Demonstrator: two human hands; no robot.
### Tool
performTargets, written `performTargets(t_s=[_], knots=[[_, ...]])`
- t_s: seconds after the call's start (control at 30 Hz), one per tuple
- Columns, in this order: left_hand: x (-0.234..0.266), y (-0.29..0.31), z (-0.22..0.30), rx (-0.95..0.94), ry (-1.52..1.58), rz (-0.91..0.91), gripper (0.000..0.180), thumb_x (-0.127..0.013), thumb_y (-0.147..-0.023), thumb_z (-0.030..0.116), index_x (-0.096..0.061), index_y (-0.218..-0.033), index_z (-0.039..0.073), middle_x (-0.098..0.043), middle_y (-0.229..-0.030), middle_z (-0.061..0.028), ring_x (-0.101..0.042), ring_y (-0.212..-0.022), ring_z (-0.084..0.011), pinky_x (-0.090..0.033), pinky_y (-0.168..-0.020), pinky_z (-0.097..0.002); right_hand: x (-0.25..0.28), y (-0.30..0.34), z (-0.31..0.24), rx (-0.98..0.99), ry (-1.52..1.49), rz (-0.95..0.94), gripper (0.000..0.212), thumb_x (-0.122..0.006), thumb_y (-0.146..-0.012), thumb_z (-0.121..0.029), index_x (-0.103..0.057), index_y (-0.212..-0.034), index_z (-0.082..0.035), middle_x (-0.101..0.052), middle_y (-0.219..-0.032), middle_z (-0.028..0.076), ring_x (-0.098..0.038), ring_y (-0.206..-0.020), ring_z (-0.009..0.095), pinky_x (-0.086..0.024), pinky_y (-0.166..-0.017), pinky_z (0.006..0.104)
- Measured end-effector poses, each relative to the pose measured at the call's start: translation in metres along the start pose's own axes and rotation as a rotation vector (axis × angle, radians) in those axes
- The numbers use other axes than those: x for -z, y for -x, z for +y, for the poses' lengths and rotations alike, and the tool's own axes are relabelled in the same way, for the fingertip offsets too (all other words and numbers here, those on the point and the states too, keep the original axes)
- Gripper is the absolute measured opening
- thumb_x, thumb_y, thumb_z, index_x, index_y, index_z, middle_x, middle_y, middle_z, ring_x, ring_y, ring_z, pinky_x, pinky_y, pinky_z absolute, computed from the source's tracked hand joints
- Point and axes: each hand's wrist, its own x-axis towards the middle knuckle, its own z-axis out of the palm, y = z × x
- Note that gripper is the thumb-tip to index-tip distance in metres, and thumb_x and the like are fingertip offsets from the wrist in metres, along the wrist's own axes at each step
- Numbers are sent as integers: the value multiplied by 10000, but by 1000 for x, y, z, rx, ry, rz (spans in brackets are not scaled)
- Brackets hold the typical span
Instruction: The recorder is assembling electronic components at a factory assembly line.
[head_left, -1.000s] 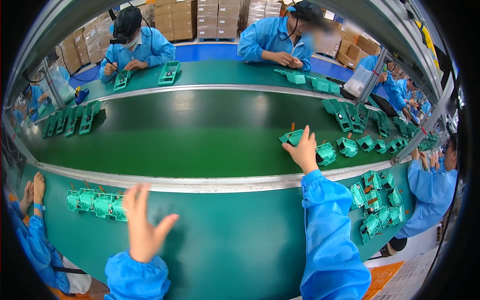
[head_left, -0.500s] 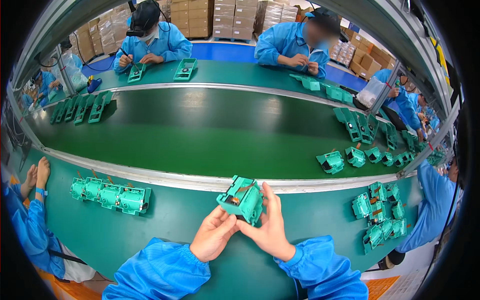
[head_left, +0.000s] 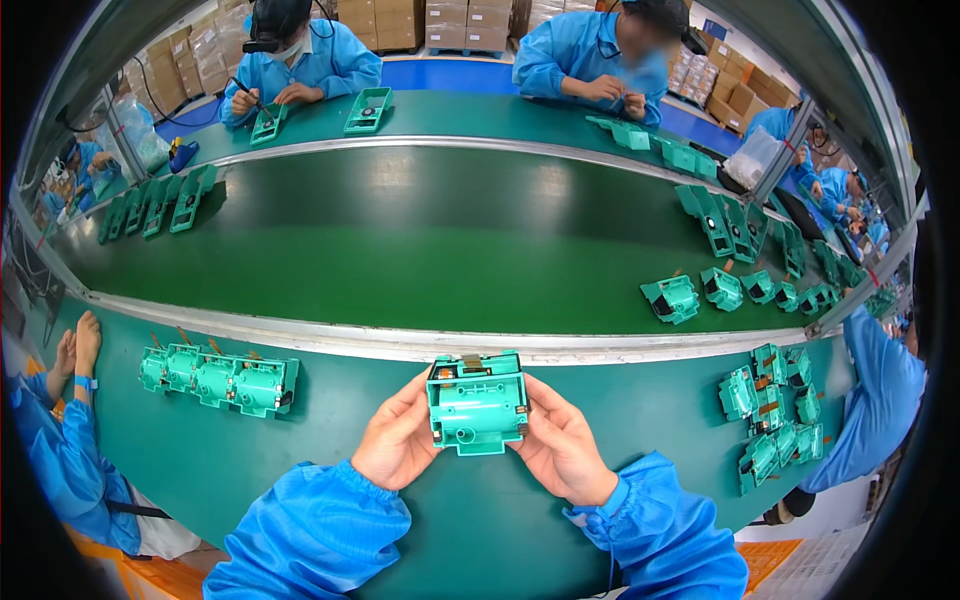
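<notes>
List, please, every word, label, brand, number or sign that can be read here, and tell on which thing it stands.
No text can be read.
Held green housing: no lettering can be made out.
Cartons at the back: any print is too small.

No writing could be read.
At twelve o'clock, small pale labels point(head_left: 484, 17) showed on the stacked brown cartons point(head_left: 446, 36), but their print was too small to make out. Between one and two o'clock, a dark blue panel point(head_left: 715, 30) showed on the wall, too small to tell whether it bore letters.
</notes>
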Motion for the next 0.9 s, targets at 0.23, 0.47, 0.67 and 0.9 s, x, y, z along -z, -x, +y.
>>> performTargets(t_s=[0.23, 0.47, 0.67, 0.9], knots=[[-3, -2, 1, -42, -203, -33, 730, -586, -722, -51, -193, -1332, 24, -344, -1294, -112, -372, -1172, -210, -319, -967, -356, 3, -3, -1, 10, -83, 18, 461, -470, -864, -96, -295, -1280, -7, -493, -1127, 105, -486, -1026, 164, -400, -872, 317], [-4, -3, 1, -68, -300, -29, 740, -591, -719, -59, -189, -1334, 26, -356, -1286, -131, -373, -1171, -216, -322, -963, -360, 6, -3, -1, -58, 7, 22, 385, -518, -841, -104, -403, -1193, 4, -511, -1104, 95, -503, -990, 158, -404, -843, 304], [-3, -3, 0, -39, -272, -48, 701, -583, -740, -34, -207, -1329, 22, -382, -1270, -113, -393, -1152, -209, -335, -951, -352, 9, -3, -2, -50, -34, -30, 341, -523, -841, -112, -439, -1148, 8, -536, -1064, 84, -514, -961, 148, -408, -836, 299], [1, -2, 4, 88, -207, 18, 627, -554, -792, 37, -223, -1324, 24, -403, -1248, -97, -421, -1124, -206, -343, -936, -350, -4, 0, -1, -23, 64, 40, 343, -506, -855, -129, -445, -1158, 22, -566, -1003, 64, -514, -944, 131, -408, -822, 281]])
